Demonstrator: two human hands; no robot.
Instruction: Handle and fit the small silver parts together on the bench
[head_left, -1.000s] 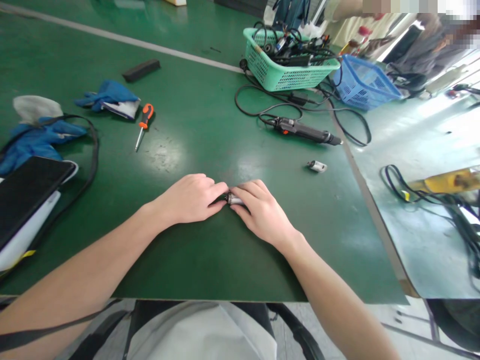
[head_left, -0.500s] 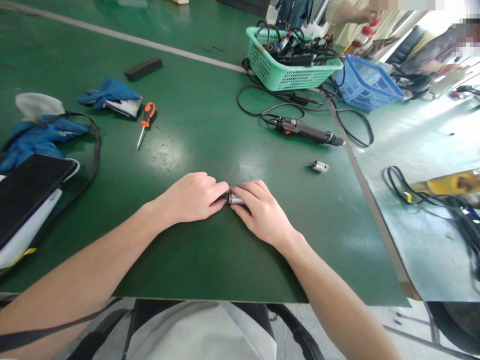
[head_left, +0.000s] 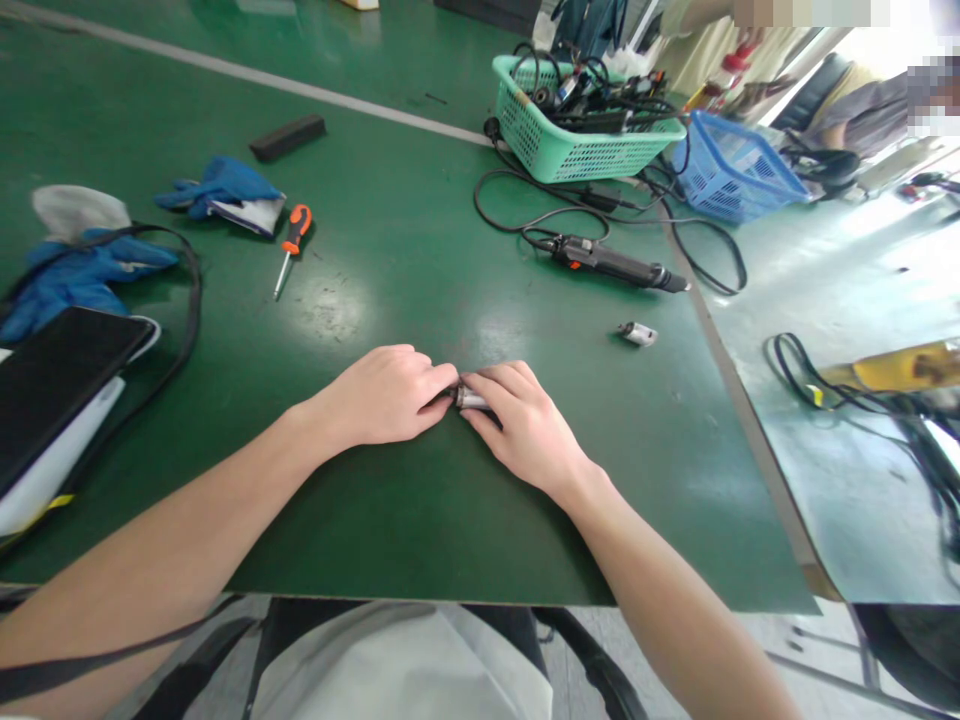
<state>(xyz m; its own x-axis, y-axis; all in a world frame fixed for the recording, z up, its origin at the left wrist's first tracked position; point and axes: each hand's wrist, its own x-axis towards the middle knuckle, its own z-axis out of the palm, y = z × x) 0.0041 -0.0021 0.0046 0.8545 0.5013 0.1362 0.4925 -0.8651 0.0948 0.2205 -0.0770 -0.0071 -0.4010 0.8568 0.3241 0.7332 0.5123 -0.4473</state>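
Observation:
My left hand [head_left: 382, 395] and my right hand [head_left: 521, 420] meet on the green table [head_left: 390, 520], both curled round a small silvery metal part [head_left: 469, 400]. Only a short bit of the part shows between the fingertips; the rest lies hidden under my fingers. Both hands rest low on the table top. A similar small silvery part [head_left: 637, 333] lies loose to the right, apart from my hands.
An electric screwdriver [head_left: 611, 262] with a black cord lies beyond the hands. Behind it stand a green basket [head_left: 577, 150] of tools and a blue basket [head_left: 731, 165]. An orange-handled screwdriver [head_left: 291, 245], blue gloves [head_left: 217, 190] and a black tablet [head_left: 56, 375] lie at the left.
My hands have stayed in place on the small part. People at the far right have shifted slightly.

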